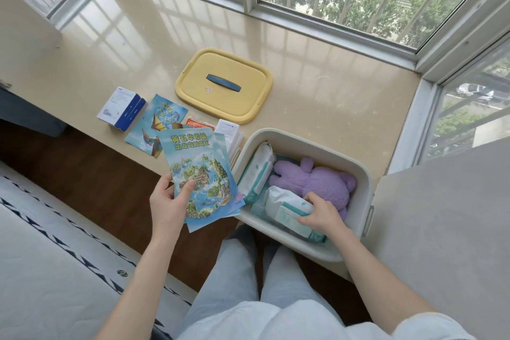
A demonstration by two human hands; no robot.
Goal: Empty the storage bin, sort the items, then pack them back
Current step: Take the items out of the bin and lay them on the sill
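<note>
Bin (317, 149): white, open, at the near edge of the sill (317, 77), just right of the paper items.
Contents of bin:
- purple plush (317, 181), lying across the far and right part;
- wipes pack (256, 171), white and teal, on edge against the left wall;
- second pack (284, 203), lying at the near side, partly over the plush.

Right grip (321, 215): inside the bin, fingers curled over the second pack's near end, thumb on its top.
Left grip (168, 201): held over the floor (96, 182) left of the bin, thumb on the front and fingers behind a fan of blue leaflets (198, 168) printed with a green globe.

On the sill, outside the bin:
- lid (220, 69), yellow, flat, with blue handle (223, 83), beyond the bin and apart from it;
- box (121, 107), white and blue, farthest left;
- dragon leaflet (157, 124), flat, just right of the box;
- red packet (200, 124), partly hidden behind the held leaflets;
- white papers (230, 130), touching the bin's left wall.

Bed (41, 257): lower left, patterned cover.
</note>
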